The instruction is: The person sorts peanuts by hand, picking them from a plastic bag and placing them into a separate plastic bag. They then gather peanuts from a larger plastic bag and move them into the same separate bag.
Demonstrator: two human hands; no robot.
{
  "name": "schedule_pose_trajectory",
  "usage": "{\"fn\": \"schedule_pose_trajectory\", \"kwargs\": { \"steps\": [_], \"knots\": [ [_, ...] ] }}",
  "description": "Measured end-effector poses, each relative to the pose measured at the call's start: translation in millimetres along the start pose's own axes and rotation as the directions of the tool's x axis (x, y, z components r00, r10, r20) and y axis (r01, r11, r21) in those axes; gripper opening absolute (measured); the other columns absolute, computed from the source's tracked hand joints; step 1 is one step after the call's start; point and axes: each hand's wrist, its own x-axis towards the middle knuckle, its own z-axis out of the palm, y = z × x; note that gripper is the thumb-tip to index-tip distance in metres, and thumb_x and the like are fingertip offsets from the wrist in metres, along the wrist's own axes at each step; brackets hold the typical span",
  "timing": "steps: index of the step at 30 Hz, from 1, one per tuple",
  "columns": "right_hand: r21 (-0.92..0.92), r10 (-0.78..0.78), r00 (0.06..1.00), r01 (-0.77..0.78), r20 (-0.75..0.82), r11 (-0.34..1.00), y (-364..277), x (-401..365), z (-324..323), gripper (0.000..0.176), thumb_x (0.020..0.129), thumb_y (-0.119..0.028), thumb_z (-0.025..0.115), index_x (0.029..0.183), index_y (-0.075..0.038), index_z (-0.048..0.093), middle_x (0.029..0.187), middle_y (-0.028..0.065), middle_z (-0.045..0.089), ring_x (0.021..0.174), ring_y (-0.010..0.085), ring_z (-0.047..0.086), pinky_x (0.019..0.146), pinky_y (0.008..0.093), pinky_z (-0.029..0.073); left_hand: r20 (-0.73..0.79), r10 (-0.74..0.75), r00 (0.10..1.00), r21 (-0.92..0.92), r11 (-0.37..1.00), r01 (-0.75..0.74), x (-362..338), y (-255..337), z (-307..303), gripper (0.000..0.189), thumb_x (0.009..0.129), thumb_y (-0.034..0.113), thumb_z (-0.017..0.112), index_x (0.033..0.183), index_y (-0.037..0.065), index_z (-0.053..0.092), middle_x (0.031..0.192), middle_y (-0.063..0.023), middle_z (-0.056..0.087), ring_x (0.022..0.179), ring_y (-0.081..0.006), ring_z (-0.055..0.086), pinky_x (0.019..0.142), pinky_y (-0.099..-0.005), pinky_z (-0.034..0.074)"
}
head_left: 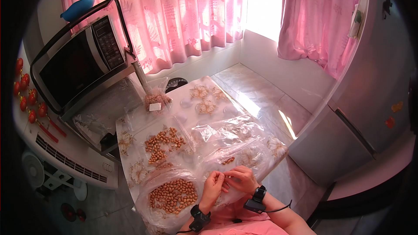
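My left hand (214, 186) and my right hand (244, 180) meet at the table's front edge, fingers pinched together. Whatever lies between the fingertips is too small or hidden to make out. Just beyond them, a few reddish-brown peanuts (228, 160) sit in a clear plastic bag (253, 151). Left of my left hand, an open plastic bag (146, 195) holds a large heap of peanuts (173, 196). Farther back, more peanuts (162, 146) are spread on clear plastic. Both wrists wear black strapped devices.
A flowered cover lies on the table (130, 159). A filled, labelled bag (157, 100) stands at its back left, beside a microwave (76, 63) on a rack. On the right is a grey fridge (335, 143). Pink curtains (174, 17) hang behind.
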Motion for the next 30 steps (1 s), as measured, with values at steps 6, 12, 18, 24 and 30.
{"fn": "schedule_pose_trajectory", "kwargs": {
  "steps": [6,12,18,24,30],
  "knots": [
    [-0.015,-0.019,1.000,0.019,-0.016,1.000,0.6,-1.1,1.5,0.021,0.079,-0.008,0.077,0.099,-0.010,0.076,0.082,0.0072,0.068,0.075,0.0273,0.067,0.068,0.0376,0.053,-0.022,0.008,1.000,0.029,1.000,-0.007,-1.6,1.3,1.1,0.018,0.108,0.019,0.052,0.106,0.001,0.056,0.088,-0.0070,0.064,0.070,-0.0129,0.065,0.057,-0.0249,0.056],
    [-0.017,-0.009,1.000,0.010,0.014,1.000,0.1,0.2,-0.3,0.021,0.078,-0.008,0.080,0.099,-0.008,0.076,0.084,0.0079,0.070,0.075,0.0267,0.067,0.066,0.0367,0.053,-0.009,-0.001,1.000,0.017,1.000,0.001,-1.6,3.7,0.8,0.019,0.108,0.019,0.051,0.105,0.001,0.056,0.088,-0.0072,0.064,0.071,-0.0137,0.066,0.058,-0.0253,0.057],
    [-0.012,-0.012,1.000,0.013,0.018,1.000,-1.3,1.4,-1.2,0.023,0.080,-0.010,0.077,0.102,-0.011,0.076,0.082,0.0054,0.068,0.074,0.0248,0.067,0.068,0.0367,0.052,0.013,-0.011,1.000,0.010,1.000,0.011,-1.7,4.1,-1.0,0.021,0.109,0.021,0.050,0.106,0.001,0.055,0.092,-0.0072,0.064,0.072,-0.0130,0.065,0.060,-0.0245,0.056],
    [-0.015,-0.004,1.000,0.005,0.030,1.000,-0.2,0.5,-0.8,0.023,0.080,-0.010,0.077,0.103,-0.010,0.076,0.081,0.0055,0.068,0.074,0.0249,0.066,0.067,0.0368,0.052,0.011,-0.013,1.000,-0.069,0.998,0.013,-1.0,2.3,-1.1,0.021,0.109,0.022,0.051,0.105,0.001,0.055,0.092,-0.0070,0.064,0.072,-0.0132,0.065,0.060,-0.0246,0.057],
    [-0.013,0.017,0.999,-0.017,0.027,1.000,-1.7,1.0,-0.5,0.023,0.079,-0.010,0.078,0.102,-0.010,0.076,0.082,0.0065,0.069,0.075,0.0264,0.067,0.069,0.0373,0.053,0.010,-0.012,1.000,0.018,1.000,0.012,0.1,-0.3,-0.4,0.022,0.110,0.024,0.047,0.106,0.003,0.053,0.092,-0.0080,0.064,0.070,-0.0134,0.065,0.058,-0.0245,0.056]
  ]
}}
